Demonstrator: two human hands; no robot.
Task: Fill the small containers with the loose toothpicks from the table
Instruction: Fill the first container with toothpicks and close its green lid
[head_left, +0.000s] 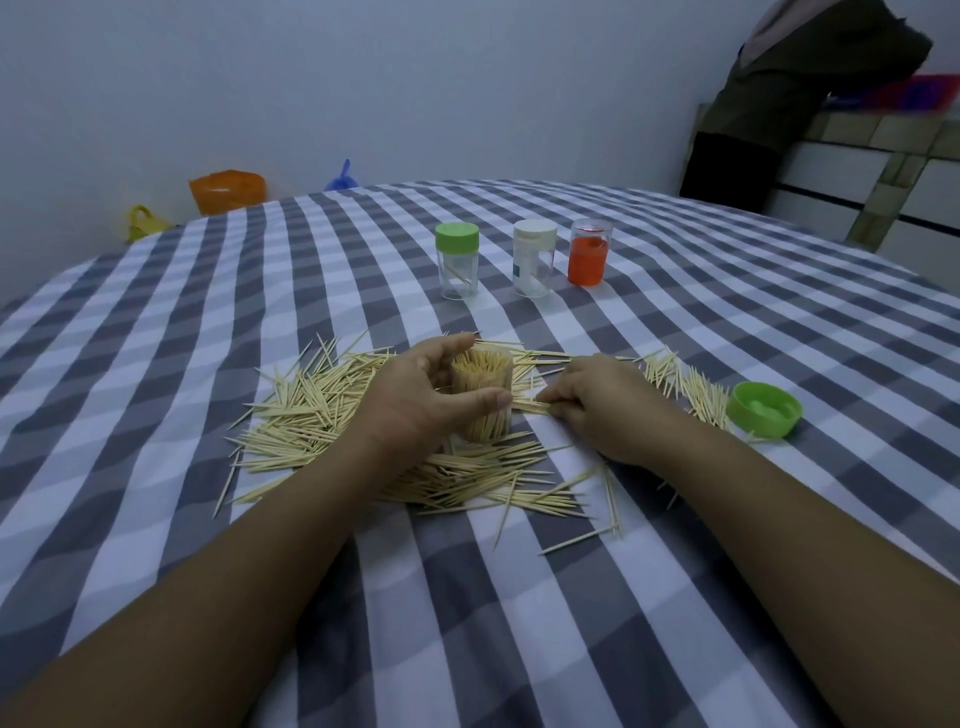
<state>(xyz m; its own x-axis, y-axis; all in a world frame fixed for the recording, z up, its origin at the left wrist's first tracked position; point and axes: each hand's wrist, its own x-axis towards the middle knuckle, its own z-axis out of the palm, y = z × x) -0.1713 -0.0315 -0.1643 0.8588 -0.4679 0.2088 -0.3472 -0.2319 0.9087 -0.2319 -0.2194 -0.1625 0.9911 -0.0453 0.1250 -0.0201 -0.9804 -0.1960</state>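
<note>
A clear small container (480, 395) packed with upright toothpicks stands in the middle of the checked cloth. My left hand (415, 400) grips it from the left, thumb across its front. Just to its right, my right hand (592, 400) pinches a few toothpicks (530, 408) lying on the cloth. Loose toothpicks (311, 410) are scattered all around both hands. A green lid (763, 409) lies open side up at the right.
Three more containers stand farther back: one with a green cap (457, 260), one with a white cap (534, 257), one orange (588, 252). Plastic bags (226, 191) sit beyond the table's far left edge. A person (810, 78) stands at a tiled counter, far right.
</note>
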